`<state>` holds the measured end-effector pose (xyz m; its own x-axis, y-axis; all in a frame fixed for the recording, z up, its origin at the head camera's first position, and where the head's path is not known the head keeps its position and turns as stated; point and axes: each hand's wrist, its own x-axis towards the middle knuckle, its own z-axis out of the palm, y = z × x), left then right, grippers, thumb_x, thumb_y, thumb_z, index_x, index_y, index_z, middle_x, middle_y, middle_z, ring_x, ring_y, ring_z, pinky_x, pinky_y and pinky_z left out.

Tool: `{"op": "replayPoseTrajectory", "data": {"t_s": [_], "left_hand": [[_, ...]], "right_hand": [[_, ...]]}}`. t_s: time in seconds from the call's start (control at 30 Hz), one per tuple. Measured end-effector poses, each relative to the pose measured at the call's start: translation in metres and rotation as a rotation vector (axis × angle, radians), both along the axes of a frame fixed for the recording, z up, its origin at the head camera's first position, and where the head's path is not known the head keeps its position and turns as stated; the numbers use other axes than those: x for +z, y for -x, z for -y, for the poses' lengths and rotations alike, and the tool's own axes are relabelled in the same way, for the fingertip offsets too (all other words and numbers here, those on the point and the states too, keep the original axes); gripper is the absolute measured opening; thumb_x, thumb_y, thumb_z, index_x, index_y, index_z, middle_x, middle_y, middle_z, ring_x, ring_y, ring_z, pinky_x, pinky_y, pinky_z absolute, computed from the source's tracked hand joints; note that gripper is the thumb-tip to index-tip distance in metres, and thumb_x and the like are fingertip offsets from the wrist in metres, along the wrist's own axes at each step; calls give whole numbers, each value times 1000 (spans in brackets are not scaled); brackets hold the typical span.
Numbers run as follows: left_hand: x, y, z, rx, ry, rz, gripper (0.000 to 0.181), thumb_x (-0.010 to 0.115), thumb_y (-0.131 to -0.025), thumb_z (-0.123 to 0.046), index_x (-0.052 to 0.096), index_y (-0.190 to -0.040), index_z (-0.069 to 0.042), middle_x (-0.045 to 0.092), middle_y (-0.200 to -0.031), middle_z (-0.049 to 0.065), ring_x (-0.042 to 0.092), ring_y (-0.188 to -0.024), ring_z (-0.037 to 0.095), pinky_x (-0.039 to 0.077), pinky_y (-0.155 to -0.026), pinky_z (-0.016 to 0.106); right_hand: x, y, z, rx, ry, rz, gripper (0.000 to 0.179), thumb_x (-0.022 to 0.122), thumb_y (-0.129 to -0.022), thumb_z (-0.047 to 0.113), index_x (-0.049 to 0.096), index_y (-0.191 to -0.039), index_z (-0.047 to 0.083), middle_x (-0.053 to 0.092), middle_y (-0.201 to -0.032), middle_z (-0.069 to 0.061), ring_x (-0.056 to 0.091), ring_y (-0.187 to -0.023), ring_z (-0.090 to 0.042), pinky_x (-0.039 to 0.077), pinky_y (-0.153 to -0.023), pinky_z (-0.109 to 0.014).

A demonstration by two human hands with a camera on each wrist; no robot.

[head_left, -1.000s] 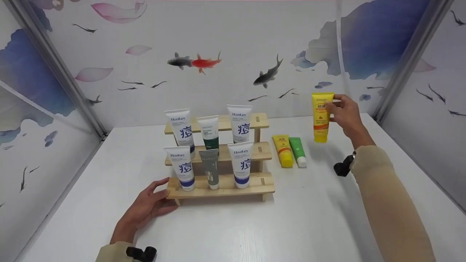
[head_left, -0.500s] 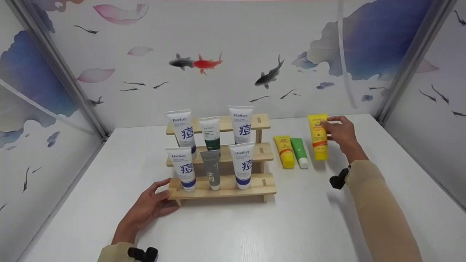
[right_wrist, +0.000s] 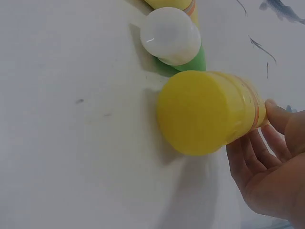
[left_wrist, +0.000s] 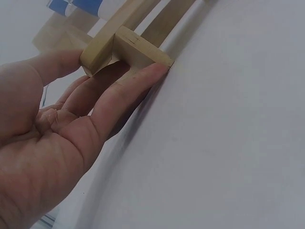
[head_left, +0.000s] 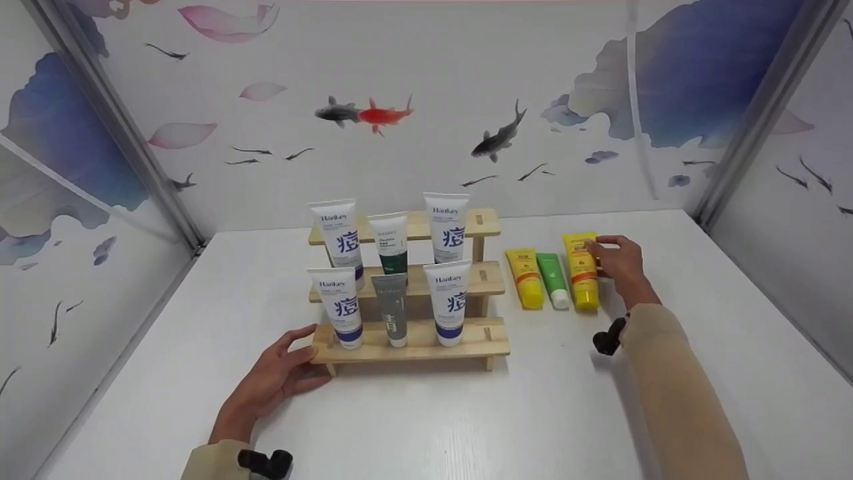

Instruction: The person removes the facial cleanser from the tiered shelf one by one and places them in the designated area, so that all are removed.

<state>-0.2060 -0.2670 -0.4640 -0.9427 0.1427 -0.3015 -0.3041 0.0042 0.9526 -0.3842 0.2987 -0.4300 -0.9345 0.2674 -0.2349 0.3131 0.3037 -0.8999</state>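
Fingers (right_wrist: 239, 161) of the right hand (head_left: 620, 261) clamp a yellow tube (head_left: 582, 272) toward the back right corner of the desk (head_left: 400, 427) (a green tube (head_left: 552, 277) lies alongside); those of the left hand (head_left: 273, 370) grip the rack (head_left: 420, 341).

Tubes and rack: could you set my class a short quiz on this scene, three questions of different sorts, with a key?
1. Multiple choice: what colour is the tube that the right hand holds? A) green B) yellow C) grey
2. True or false: the left hand holds a tube.
3. Open: what colour is the middle tube on the lowest shelf of the rack?

Key:
1. B
2. False; it grips an end of the rack.
3. Grey.
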Motion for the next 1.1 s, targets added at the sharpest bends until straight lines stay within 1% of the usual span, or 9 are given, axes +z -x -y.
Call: {"op": "replayPoseTrajectory", "data": {"t_s": [0.1,0.27,0.4,0.53,0.63,0.73,0.87,0.93,1.1], "left_hand": [[0,0,-1,-14,-4,-6,63,55,-103,-21,25,-158,-16,35,-157,27,61,-125,27,56,-102,44],[1,2,-1,-43,-14,-24,66,56,-103,-23,22,-158,-14,33,-158,28,62,-124,25,56,-102,43],[2,1,0,-42,-5,-20,67,56,-103,-24,21,-159,-14,34,-158,28,63,-122,25,56,-102,43],[1,1,0,-35,-3,-10,66,55,-103,-22,21,-159,-15,32,-159,28,63,-122,25,56,-102,43],[0,2,1,-32,-13,-9,66,56,-103,-22,22,-159,-14,31,-159,29,63,-123,26,56,-102,43],[0,2,1,-23,-18,-3,66,57,-102,-21,22,-158,-15,32,-159,29,63,-123,26,56,-102,43],[1,3,0,-1,-18,11,64,56,-102,-20,25,-158,-17,33,-159,28,63,-122,25,57,-101,43],[1,2,1,0,-16,13,64,56,-102,-20,24,-158,-17,32,-159,27,63,-123,25,57,-101,43],[0,1,2,-6,-17,7,64,55,-103,-20,24,-158,-16,33,-158,28,62,-124,26,56,-102,43]], "right_hand": [[-4,1,-2,-31,7,25,60,49,-104,38,34,-155,11,45,-153,-16,54,-121,-22,55,-98,-25],[-11,3,-5,-83,-5,64,60,47,-104,39,34,-155,10,44,-155,-16,53,-121,-20,53,-90,-18],[-14,5,-4,-103,-27,97,59,44,-105,37,34,-155,8,41,-157,-18,50,-128,-24,51,-103,-26],[-16,7,-4,-98,-28,111,57,44,-106,33,34,-155,7,39,-158,-19,47,-132,-27,45,-116,-33],[-15,6,-7,-54,-14,129,58,46,-105,34,33,-156,8,38,-159,-18,47,-133,-27,43,-117,-33],[-12,5,-11,35,-16,169,64,50,-103,37,30,-157,9,34,-161,-18,43,-138,-28,40,-120,-35],[-6,0,-15,150,-67,222,72,55,-100,40,25,-159,10,28,-162,-21,37,-144,-33,32,-125,-43],[-6,-1,-16,170,-92,234,73,55,-100,40,25,-159,10,28,-162,-22,37,-143,-33,32,-125,-44],[-10,-3,-14,136,-103,229,69,54,-102,40,29,-157,8,33,-160,-22,42,-139,-31,38,-121,-40]]}}
